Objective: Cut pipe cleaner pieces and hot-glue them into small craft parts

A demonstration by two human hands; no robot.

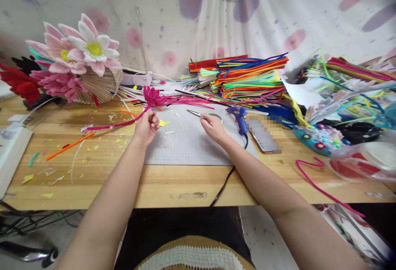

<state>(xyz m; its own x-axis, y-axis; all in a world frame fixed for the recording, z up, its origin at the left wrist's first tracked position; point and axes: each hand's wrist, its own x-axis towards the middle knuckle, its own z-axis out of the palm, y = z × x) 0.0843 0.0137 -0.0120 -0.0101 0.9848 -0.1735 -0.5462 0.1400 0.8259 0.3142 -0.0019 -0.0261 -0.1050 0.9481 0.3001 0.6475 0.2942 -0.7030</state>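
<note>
My left hand is closed around a magenta pipe-cleaner flower, near the left edge of the grey cutting mat. The flower's fuzzy petals point up, and its long stem runs out to the left over the wood. On the mat's right half, my right hand has its fingers curled at the middle of a pair of scissors. The blades point left, and part of a handle loop shows behind the knuckles. Just right of this hand lies a blue glue gun, its black cord trailing toward the table's front edge.
A phone lies beside the glue gun. Bundles of coloured pipe cleaners are piled at the back. Finished flowers stand back left by a power strip. Yellow scraps and an orange pipe cleaner litter the left side.
</note>
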